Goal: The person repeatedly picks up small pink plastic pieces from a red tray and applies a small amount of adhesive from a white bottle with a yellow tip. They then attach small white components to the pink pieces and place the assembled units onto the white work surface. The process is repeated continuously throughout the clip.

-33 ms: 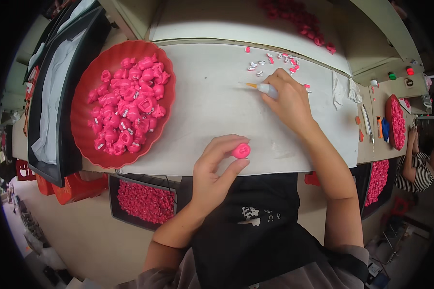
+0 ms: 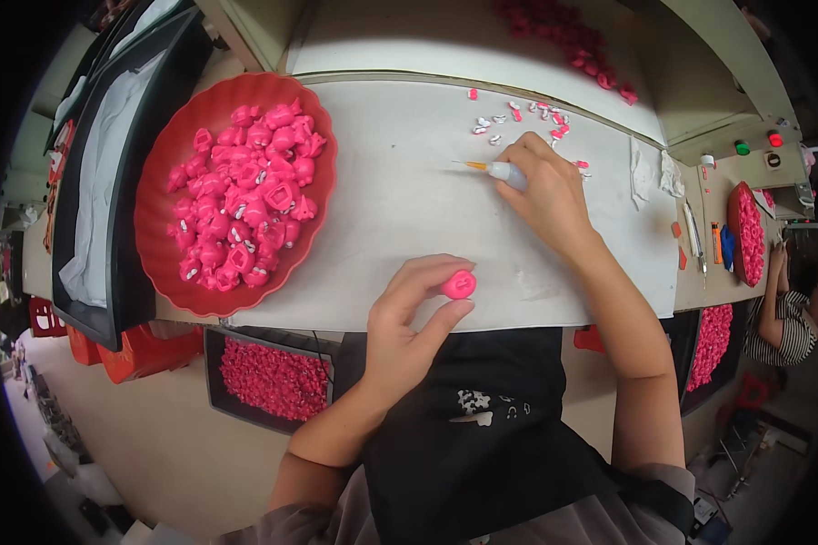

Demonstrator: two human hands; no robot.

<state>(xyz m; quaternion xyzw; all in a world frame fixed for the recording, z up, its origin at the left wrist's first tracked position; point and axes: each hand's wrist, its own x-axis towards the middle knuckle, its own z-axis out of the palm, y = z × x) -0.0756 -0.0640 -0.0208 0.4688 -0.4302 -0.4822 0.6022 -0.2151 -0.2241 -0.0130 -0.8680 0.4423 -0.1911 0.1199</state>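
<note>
Between the thumb and fingers of my left hand [image 2: 407,313] is a small round pink plastic piece [image 2: 459,284], its recessed face up, just above the near part of the white work sheet [image 2: 382,209]. My right hand [image 2: 547,186] grips a small clear squeeze bottle [image 2: 509,174] with a yellow-based needle tip [image 2: 474,165]. The needle points left, away from the pink piece and over bare sheet. Beyond my right hand lie several small white and pink parts [image 2: 495,140]. To the left, a red scalloped bowl [image 2: 154,245] holds a heap of pink figure pieces [image 2: 245,195].
A black tray [image 2: 100,318] lined with white stands left of the bowl. Below the table edge is a crate of pink pieces [image 2: 273,380]. More pink pieces [image 2: 600,68] lie on the back shelf. Tweezers [image 2: 695,238] and crumpled tissue [image 2: 671,173] are at right, near another person [image 2: 786,313].
The scene has shifted very slightly to the right in view. The pink piece looks slightly turned in my left fingers; both grips stay the same.
</note>
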